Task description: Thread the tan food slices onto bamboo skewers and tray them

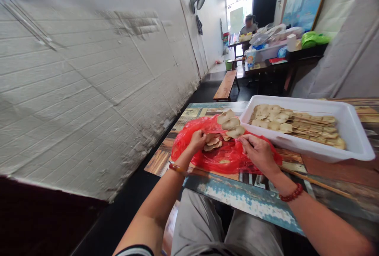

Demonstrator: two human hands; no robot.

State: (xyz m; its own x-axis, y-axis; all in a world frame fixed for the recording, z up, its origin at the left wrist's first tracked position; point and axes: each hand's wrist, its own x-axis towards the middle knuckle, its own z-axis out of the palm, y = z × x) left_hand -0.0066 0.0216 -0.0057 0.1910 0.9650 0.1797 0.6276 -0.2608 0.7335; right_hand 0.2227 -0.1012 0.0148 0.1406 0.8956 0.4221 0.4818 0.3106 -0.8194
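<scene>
My right hand point(257, 151) is closed on a skewer with several thin, beige food slices point(231, 124) threaded in a row. The stick itself is mostly hidden by the slices and fingers. To the left, the fingers of my left hand point(199, 140) are pinched together at the edge of a beige slice above the red plastic bag point(189, 129). Loose slices point(212, 144) lie on the spread bag between my hands. Beyond my right hand, a white plastic tub point(359, 141) contains many finished-looking skewers of similar slices point(314, 126), stacked flat.
The wood-patterned table point(325, 169) carries the bag and tub; thin bare sticks point(316, 182) lie near my right wrist. A white wall point(103, 90) runs along the left. Ahead are a wooden bench point(226, 84), a cluttered table point(257, 66) and a seated person point(248, 29).
</scene>
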